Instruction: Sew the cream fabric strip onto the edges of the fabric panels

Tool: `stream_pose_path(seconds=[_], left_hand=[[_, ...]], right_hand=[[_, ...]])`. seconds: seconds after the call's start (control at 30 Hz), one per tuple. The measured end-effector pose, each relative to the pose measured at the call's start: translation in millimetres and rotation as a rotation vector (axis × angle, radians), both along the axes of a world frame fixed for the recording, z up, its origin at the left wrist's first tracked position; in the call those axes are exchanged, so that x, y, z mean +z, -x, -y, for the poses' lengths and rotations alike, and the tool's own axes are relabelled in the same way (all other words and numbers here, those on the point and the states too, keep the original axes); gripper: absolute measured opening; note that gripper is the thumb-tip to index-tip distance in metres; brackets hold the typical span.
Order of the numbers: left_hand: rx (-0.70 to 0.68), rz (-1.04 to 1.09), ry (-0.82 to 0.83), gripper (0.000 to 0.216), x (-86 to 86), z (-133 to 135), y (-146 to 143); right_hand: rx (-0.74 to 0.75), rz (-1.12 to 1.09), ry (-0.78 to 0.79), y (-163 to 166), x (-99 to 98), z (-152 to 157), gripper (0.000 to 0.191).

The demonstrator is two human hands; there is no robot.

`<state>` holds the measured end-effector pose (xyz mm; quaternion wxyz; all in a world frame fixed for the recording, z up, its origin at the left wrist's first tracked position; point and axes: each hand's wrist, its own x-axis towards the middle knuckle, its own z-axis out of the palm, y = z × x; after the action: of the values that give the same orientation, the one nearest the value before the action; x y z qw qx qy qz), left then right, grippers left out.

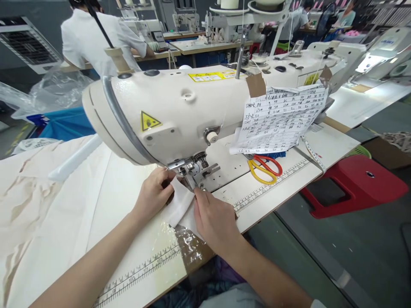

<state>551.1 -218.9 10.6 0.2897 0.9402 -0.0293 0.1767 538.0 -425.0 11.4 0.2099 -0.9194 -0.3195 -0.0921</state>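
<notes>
A piece of white fabric (pixel 180 201) lies folded at the needle area of a white sewing machine (pixel 173 111). My left hand (pixel 156 192) pinches the fabric's left side, close by the presser foot (pixel 190 179). On the other side my right hand (pixel 215 216) is closed on the fabric's right edge, thumb and fingers near the foot. The exact stitch point is hidden by the machine parts and my fingers.
Red-and-yellow-handled scissors (pixel 265 169) lie right of the needle, beneath handwritten sheets (pixel 279 122) taped to the machine. Cream fabric (pixel 28 214) covers the table's left. A red stool (pixel 359 184) stands at right. A person in white (pixel 93 38) sits beyond.
</notes>
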Motion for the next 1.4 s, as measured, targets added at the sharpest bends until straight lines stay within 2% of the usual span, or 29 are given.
stream_pose_path(seconds=[0.1, 0.2, 0.33, 0.4, 0.5, 0.6, 0.7, 0.8, 0.93, 1.13, 1.4], left_hand=[[-0.038, 0.069, -0.052, 0.021, -0.6, -0.5, 0.4], [-0.136, 0.192, -0.158, 0.017, -2.7, -1.7, -0.9], [-0.279, 0.252, -0.302, 0.028, -0.1, -4.8, -0.5], [-0.353, 0.230, -0.342, 0.030, 4.7, -6.2, 2.7], [-0.410, 0.203, -0.413, 0.033, 12.5, -4.5, 10.4], [-0.361, 0.174, -0.522, 0.036, 15.5, 4.7, 17.2], [-0.279, 0.145, -0.589, 0.034, 13.1, 18.3, 21.2], [-0.217, 0.129, -0.595, 0.033, 8.8, 30.0, 26.3], [-0.158, 0.092, -0.543, 0.039, 4.3, 38.0, 37.0], [-0.158, 0.085, -0.546, 0.044, 0.9, 36.3, 38.6], [-0.162, 0.029, -0.615, 0.052, 4.9, 41.0, 44.3]], right_hand=[[-0.014, -0.007, 0.029, -0.4, 0.5, -1.6, 0.026], [-0.026, -0.006, 0.049, -1.7, -0.5, -4.7, 0.029], [-0.033, 0.027, 0.035, 3.1, -1.1, -0.6, 0.033], [-0.027, 0.026, -0.026, 13.8, -0.5, 10.7, 0.034], [0.043, -0.094, -0.214, 39.5, -1.0, 37.7, 0.028], [0.092, -0.214, -0.325, 63.9, -5.0, 63.5, 0.024], [0.098, -0.244, -0.290, 74.3, -10.2, 77.3, 0.022], [0.092, -0.229, -0.252, 71.9, -12.4, 82.1, 0.022], [0.104, -0.177, -0.277, 63.7, -9.8, 85.4, 0.025], [0.088, -0.192, -0.246, 57.7, -4.3, 85.2, 0.026], [0.122, -0.151, -0.171, 48.1, 1.7, 81.2, 0.024]])
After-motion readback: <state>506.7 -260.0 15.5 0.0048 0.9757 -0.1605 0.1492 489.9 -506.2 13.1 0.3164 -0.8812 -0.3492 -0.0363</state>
